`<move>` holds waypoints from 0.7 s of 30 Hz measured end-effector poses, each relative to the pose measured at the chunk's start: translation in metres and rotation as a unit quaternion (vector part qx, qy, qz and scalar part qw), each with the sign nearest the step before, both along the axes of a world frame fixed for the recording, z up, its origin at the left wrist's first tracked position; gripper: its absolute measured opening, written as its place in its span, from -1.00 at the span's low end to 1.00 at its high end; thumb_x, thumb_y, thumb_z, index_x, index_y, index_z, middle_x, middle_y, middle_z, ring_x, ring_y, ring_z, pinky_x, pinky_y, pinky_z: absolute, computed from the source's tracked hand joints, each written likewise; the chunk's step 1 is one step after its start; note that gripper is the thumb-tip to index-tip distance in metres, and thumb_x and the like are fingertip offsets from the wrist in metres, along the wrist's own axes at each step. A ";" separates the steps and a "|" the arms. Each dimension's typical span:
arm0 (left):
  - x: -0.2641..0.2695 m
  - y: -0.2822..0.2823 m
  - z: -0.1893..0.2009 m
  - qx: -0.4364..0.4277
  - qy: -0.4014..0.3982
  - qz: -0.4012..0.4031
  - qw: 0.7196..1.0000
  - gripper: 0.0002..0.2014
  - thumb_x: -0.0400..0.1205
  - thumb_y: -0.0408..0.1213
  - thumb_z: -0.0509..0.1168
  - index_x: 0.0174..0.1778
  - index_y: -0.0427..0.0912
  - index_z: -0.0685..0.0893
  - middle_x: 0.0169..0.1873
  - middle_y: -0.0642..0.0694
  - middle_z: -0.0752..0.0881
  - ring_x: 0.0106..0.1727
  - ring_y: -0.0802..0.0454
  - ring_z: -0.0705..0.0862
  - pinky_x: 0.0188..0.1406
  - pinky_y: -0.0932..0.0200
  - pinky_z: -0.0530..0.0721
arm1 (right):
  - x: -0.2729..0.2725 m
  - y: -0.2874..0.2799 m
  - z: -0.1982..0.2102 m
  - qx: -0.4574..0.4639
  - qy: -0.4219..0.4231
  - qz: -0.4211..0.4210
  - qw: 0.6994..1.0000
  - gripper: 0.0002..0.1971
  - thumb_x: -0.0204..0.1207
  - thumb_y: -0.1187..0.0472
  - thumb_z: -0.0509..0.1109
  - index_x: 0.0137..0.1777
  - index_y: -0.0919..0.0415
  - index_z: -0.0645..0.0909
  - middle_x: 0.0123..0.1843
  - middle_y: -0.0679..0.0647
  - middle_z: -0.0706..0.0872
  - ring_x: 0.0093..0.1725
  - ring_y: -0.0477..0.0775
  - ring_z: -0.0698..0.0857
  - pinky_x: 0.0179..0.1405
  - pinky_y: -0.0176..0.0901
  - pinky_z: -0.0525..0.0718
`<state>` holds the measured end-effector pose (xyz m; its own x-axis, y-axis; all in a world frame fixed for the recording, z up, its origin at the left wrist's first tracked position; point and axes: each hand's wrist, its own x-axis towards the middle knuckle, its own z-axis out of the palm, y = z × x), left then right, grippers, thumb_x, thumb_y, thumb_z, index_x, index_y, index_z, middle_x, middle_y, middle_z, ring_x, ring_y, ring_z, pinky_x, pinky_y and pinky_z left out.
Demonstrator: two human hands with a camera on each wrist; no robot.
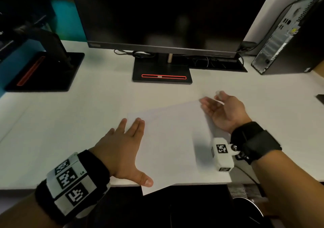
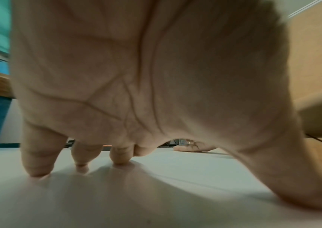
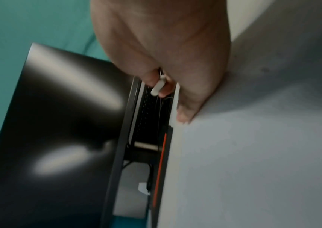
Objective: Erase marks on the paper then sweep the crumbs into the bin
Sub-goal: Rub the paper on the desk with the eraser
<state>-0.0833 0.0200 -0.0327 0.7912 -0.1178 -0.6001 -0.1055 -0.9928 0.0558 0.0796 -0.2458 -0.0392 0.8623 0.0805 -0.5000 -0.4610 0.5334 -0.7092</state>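
The paper (image 1: pixel 171 143) lies on the white bench (image 1: pixel 70 122), turned at an angle, with its near corner hanging over the front edge of the bench. No marks on it can be made out in the head view.

The left hand (image 1: pixel 122 150) lies palm down on the sheet's left edge, its fingers (image 1: pixel 138 127) straight and spread, the thumb stretched out toward the near corner. In the left wrist view the palm arches above the surface while the fingertips (image 2: pixel 39 171) and the thumb press down on it.

The right hand (image 1: pixel 222 112) stands on its little-finger side at the far right corner of the paper, palm turned to the left, wrist raised off the bench. Its fingers are loosely curved rather than wide, and between the thumb and fingers it pinches a small white eraser (image 3: pixel 158 88). In the head view that piece is only a pale blur at the fingertips. The right wrist view shows the edge of the hand touching the surface.

Behind the paper a dark monitor (image 1: pixel 166 13) stands on a black base (image 1: pixel 162 70) with a red-edged slot. A second black stand (image 1: pixel 47 70) sits at the far left, and a computer tower (image 1: pixel 289 40) at the far right. Both wrists carry black straps with marker-printed camera mounts.
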 end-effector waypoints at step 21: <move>0.002 0.002 -0.002 -0.010 0.016 0.004 1.000 0.53 0.15 0.68 0.33 0.63 0.03 -0.62 0.63 0.02 -0.61 0.68 -0.22 -0.51 0.71 -0.26 -0.19 | -0.048 -0.021 -0.003 0.020 -0.008 0.241 0.970 -0.63 0.73 0.08 0.19 -0.24 0.25 0.61 0.37 0.49 0.67 0.39 0.41 0.69 0.34 0.17 0.68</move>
